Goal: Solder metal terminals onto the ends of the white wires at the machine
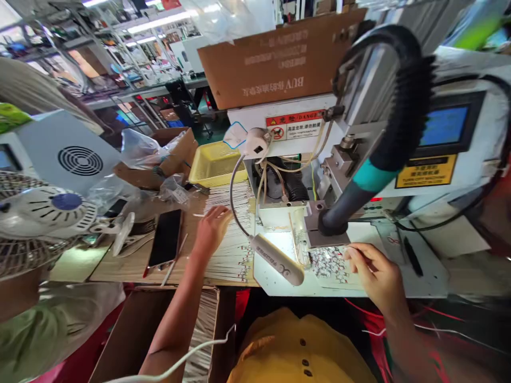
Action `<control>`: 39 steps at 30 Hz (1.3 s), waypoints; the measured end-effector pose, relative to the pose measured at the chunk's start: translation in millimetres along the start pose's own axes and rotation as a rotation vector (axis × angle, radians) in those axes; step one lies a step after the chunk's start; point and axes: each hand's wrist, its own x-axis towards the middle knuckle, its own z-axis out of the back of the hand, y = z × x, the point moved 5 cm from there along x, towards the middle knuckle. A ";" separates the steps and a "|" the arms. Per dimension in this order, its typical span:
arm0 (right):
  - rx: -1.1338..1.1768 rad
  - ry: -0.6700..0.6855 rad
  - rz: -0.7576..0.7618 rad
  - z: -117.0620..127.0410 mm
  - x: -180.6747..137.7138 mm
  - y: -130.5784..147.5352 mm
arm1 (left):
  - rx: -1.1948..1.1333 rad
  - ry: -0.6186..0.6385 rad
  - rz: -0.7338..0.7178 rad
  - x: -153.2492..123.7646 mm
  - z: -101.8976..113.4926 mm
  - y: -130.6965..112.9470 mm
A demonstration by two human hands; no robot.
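Note:
My left hand [213,227] is over a row of thin white wires [227,255] laid side by side on cardboard; its fingers are loosely bent and slightly apart, and nothing shows in them. My right hand [377,274] is at the right edge of a heap of small white-and-metal parts [330,264]. Its thumb and forefinger are pinched together; what lies between them is too small to make out. Just above the heap is the metal head [325,223] of a bench machine. A grey lamp [277,259] on a bendy neck lights the machine's white plate [275,284].
A dark phone [165,239] lies left of the wires, near a white fan [51,207]. Behind stand a yellow basket [217,159] and an open carton [175,149] with plastic bags. A thick black hose [403,117] arches over the machine. A black pen [413,256] lies at right.

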 end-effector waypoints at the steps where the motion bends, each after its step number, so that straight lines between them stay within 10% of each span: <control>1: 0.010 0.003 -0.002 -1.5 -0.8 5.4 | 0.007 -0.016 0.010 -0.8 5.1 -3.6; 6: 0.213 0.170 -0.071 -28.3 -9.1 33.7 | -0.206 0.073 0.037 -14.4 10.6 -56.7; 15: 0.447 0.346 -0.276 -68.0 -5.4 30.9 | -0.667 0.277 0.144 -20.2 -52.1 -141.9; 39: 0.535 0.397 -0.336 -78.4 -8.6 22.6 | -0.786 0.248 0.369 -9.2 -44.5 -147.4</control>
